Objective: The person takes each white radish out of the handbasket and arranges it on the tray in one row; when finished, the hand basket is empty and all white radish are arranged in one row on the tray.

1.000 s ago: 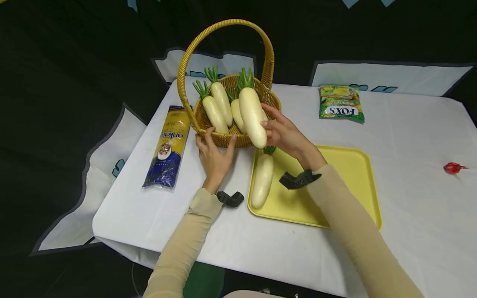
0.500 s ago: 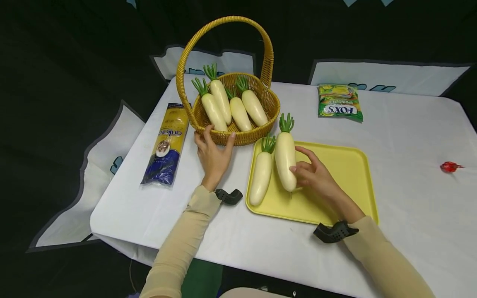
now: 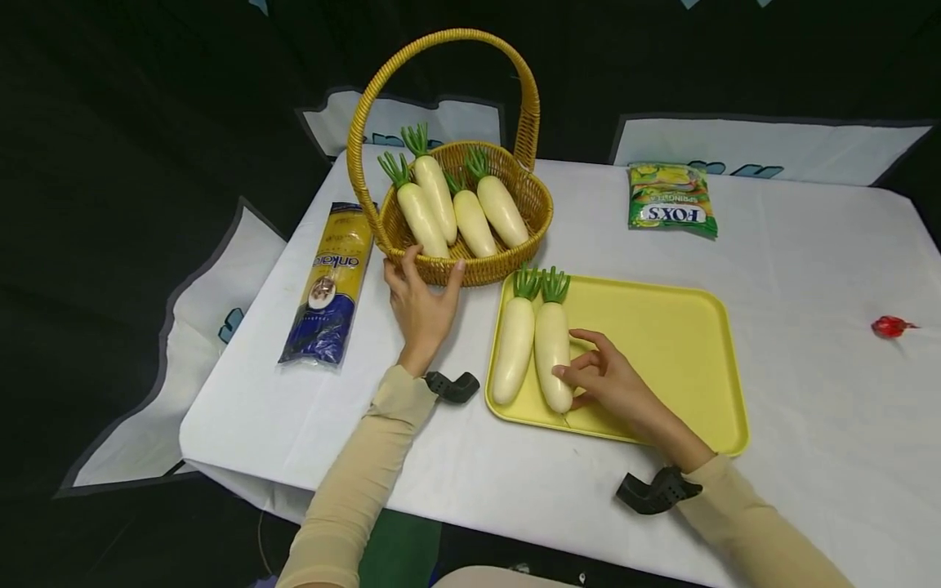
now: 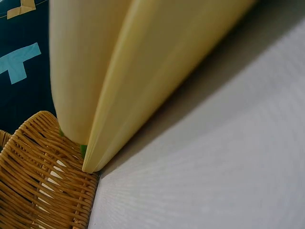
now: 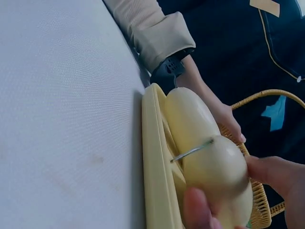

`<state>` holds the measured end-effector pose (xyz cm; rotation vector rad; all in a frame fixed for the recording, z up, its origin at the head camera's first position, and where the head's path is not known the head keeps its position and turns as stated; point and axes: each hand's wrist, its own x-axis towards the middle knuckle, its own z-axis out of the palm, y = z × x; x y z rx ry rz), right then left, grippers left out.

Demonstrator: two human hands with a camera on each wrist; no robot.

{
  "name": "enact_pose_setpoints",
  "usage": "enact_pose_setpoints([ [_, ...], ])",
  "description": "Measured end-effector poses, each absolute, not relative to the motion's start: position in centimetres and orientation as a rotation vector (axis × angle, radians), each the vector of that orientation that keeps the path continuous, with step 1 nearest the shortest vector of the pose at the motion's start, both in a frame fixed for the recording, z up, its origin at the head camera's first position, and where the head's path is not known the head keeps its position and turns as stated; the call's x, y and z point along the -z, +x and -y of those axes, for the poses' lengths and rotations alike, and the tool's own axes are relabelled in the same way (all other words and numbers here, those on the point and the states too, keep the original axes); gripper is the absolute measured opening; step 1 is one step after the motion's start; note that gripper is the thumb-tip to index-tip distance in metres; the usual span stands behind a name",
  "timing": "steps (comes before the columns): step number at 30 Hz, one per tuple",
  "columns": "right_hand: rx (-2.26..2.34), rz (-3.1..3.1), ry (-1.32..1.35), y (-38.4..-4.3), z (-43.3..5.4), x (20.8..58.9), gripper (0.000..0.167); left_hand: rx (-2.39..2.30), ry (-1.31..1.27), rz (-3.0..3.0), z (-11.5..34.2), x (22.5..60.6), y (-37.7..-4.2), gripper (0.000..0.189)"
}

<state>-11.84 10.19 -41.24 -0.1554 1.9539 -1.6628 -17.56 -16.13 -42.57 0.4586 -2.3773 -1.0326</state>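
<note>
My right hand [image 3: 606, 380] pinches the lower part of a white radish [image 3: 553, 351] between thumb and fingers. The radish lies on the yellow tray [image 3: 662, 327], beside another white radish [image 3: 513, 351], both with green tops toward the basket. A thin wire-like root sticks out of the held radish's tip [image 5: 221, 162] in the right wrist view. My left hand [image 3: 422, 314] grips the front rim of the wicker basket [image 3: 507, 265], with fingertips over the edge. Several white radishes [image 3: 500, 208] lie inside the basket. In the left wrist view the basket [image 4: 47, 176] shows but the hand does not.
A blue and yellow packet [image 3: 328, 286] lies left of the basket. At the back right is a green candy bag [image 3: 672, 200]. A red-wrapped lollipop [image 3: 891, 327] lies far right on the white-covered table [image 3: 809, 392]. The basket's tall handle [image 3: 441, 41] arches above it.
My right hand has carried the radish out of the basket, down to the tray, and set it beside the other radish. My left hand has stayed on the basket rim.
</note>
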Motion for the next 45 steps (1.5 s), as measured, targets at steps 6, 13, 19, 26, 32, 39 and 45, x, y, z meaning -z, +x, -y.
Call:
enact_pose_setpoints([
  [6,1.636,-1.997,-0.163,-12.2,-10.2,40.9,0.06,1.031,0.463,2.379,16.2,42.5,-17.7,0.07],
  [13,1.674,-2.025,-0.184,-12.6,-10.4,40.4,0.047,1.032,0.454,2.383,16.2,42.2,-17.7,0.069],
  [19,1.708,-2.06,-0.244,-12.7,-10.1,39.7,0.041,1.036,0.455,2.388,16.2,42.2,-17.8,0.069],
  [26,1.745,-2.057,-0.315,-12.6,-9.4,38.9,0.039,1.038,0.459,2.385,16.2,42.2,-17.7,0.07],
  [32,1.763,-2.089,-0.365,-13.0,-8.9,38.3,0.04,1.036,0.458,2.375,16.2,42.2,-17.7,0.07],
  [39,1.835,-2.151,-0.402,-13.7,-8.1,37.2,0.039,1.044,0.456,2.371,16.1,42.4,-17.6,0.07],
  [45,1.828,-2.267,-0.459,-14.4,-6.8,36.1,0.037,1.047,0.46,2.375,16.1,42.6,-17.5,0.07],
])
